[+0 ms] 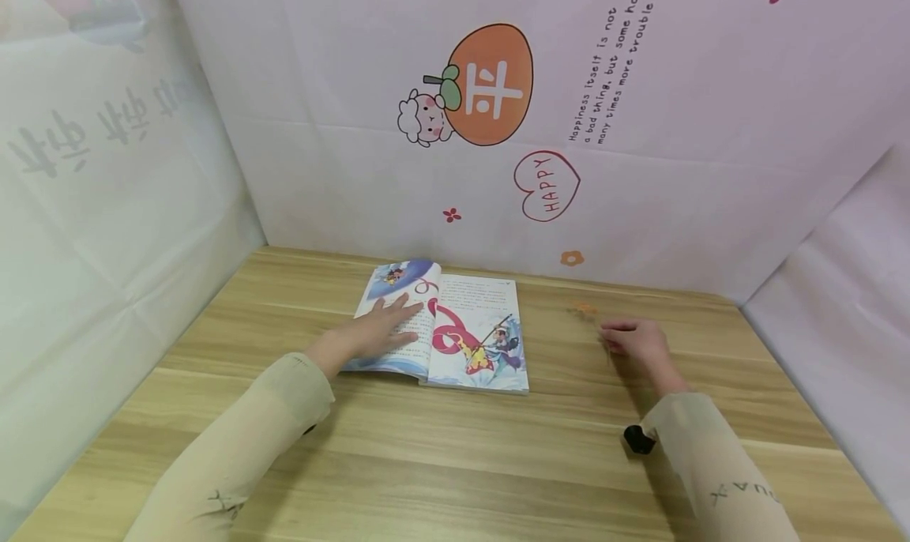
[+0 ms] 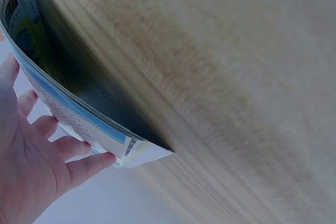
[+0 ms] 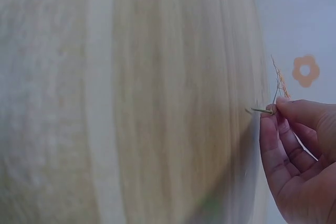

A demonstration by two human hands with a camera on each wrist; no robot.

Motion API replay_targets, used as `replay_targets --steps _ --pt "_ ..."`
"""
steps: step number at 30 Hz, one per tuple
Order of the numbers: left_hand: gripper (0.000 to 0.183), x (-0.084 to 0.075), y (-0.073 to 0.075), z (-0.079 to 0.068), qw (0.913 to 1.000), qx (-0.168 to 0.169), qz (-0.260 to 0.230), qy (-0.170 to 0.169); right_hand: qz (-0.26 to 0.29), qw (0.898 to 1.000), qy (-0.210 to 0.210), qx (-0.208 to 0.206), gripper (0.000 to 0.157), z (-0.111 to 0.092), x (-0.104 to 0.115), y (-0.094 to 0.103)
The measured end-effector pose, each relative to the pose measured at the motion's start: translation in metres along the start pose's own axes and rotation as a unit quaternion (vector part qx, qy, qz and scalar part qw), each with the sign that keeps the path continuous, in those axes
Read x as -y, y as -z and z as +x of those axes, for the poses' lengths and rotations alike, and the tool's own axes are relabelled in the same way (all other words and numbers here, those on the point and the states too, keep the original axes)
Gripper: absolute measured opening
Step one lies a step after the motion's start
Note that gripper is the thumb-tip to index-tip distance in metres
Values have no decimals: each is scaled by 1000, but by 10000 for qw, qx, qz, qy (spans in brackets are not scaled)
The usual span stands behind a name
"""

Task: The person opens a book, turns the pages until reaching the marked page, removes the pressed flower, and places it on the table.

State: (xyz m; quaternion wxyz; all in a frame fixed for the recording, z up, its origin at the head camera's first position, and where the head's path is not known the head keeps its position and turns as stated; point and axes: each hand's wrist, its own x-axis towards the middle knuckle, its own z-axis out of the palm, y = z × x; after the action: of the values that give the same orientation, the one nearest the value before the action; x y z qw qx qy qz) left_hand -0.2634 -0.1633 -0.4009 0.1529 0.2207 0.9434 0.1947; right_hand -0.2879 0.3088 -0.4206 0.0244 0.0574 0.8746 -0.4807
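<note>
An illustrated book (image 1: pixel 478 333) lies spread on the wooden table, its left side bowing upward a little. My left hand (image 1: pixel 377 330) rests on the left page with fingers spread and mostly straight. In the left wrist view those fingers (image 2: pixel 79 145) lie against the page, and a dark gap shows beneath the raised cover. To the right of the book, my right hand (image 1: pixel 635 340) pinches a thin dried flower sprig (image 1: pixel 584 308) between thumb and fingertips. The right wrist view shows its greenish stem (image 3: pixel 262 110) and small orange blossoms held just above the tabletop.
A white printed cloth (image 1: pixel 341 155) stands behind the wooden table (image 1: pixel 455 463), with more white cloth on both sides. A small black object (image 1: pixel 639 439) shows by the right sleeve cuff.
</note>
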Motion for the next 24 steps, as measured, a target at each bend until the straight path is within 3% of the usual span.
replay_targets --steps 15,24 --pt "71 -1 0 0 9999 -90 -67 13 -256 9995 -45 191 33 -3 -2 5" --pt "79 -1 3 0 9983 -340 -298 369 -458 9986 -115 230 32 -3 -2 6"
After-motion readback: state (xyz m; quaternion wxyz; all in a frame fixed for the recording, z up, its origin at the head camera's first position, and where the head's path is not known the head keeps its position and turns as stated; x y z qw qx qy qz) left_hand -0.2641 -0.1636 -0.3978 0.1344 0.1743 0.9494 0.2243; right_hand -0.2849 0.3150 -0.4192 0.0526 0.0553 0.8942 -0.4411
